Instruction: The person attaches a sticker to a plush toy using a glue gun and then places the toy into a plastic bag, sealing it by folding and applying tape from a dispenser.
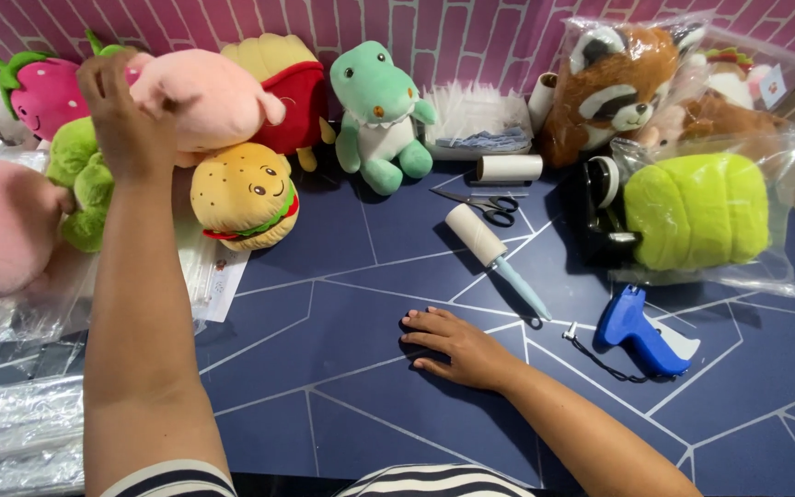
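My left hand (126,115) is stretched out to the far left and grips a pink plush toy (204,97) that rests on the pile of soft toys. Just below that toy lies a burger-shaped plush (244,195), with a green plush (80,179) to its left. My right hand (457,345) lies flat, palm down, on the dark blue table (324,313), fingers spread, holding nothing. A lint roller (489,253) lies just beyond it and a blue tagging gun (641,333) sits to its right.
Along the pink brick wall stand a strawberry plush (43,92), a fries plush (292,87) and a green crocodile plush (379,115). Scissors (489,204), a paper roll (508,167), bagged plush toys (692,207) at right, clear plastic bags (16,423) at left.
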